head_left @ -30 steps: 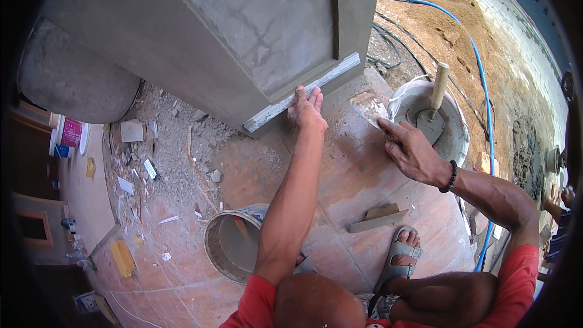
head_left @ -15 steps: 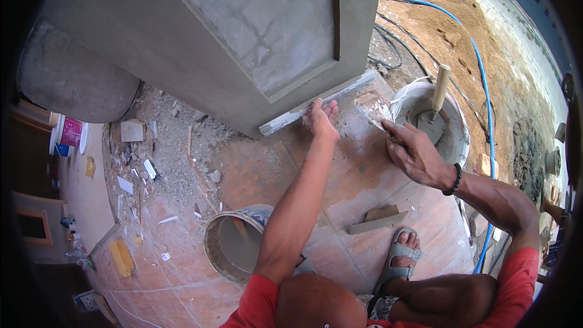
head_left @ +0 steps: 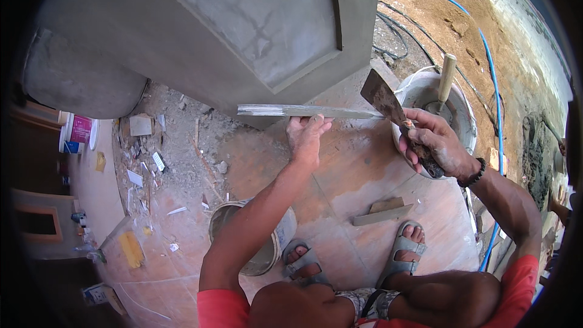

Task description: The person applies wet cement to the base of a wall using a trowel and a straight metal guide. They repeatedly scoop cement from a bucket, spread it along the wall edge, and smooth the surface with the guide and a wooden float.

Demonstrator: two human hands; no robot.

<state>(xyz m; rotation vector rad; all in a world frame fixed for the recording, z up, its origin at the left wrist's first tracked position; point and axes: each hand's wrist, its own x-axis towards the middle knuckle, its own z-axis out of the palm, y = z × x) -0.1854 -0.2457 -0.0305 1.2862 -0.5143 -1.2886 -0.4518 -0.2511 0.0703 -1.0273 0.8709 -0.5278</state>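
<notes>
My left hand (head_left: 307, 138) pinches a long, thin strip (head_left: 273, 110), pale with cement along its edge, held level in front of the grey plastered pillar (head_left: 212, 79). In my right hand (head_left: 440, 141) is a putty knife (head_left: 384, 96), its fingers wrapped round the dark handle. The wide, stained blade points up and left, close to the strip's right end; whether they touch I cannot tell. Just behind my right hand stands a bucket (head_left: 467, 123) with a wooden-handled trowel (head_left: 447, 79) standing in it.
Another bucket (head_left: 285, 231) stands by my left foot, partly behind my forearm. Two offcuts (head_left: 382, 214) lie on the tiles before my right foot. Rubble and scraps (head_left: 176, 146) spread at left. A blue hose (head_left: 487, 73) runs past the sand (head_left: 437, 0) at right.
My left hand has drawn the strip away from the pillar's foot and turned it level. My right hand has moved right, and the putty knife's blade now tilts upward, seen more edge-on.
</notes>
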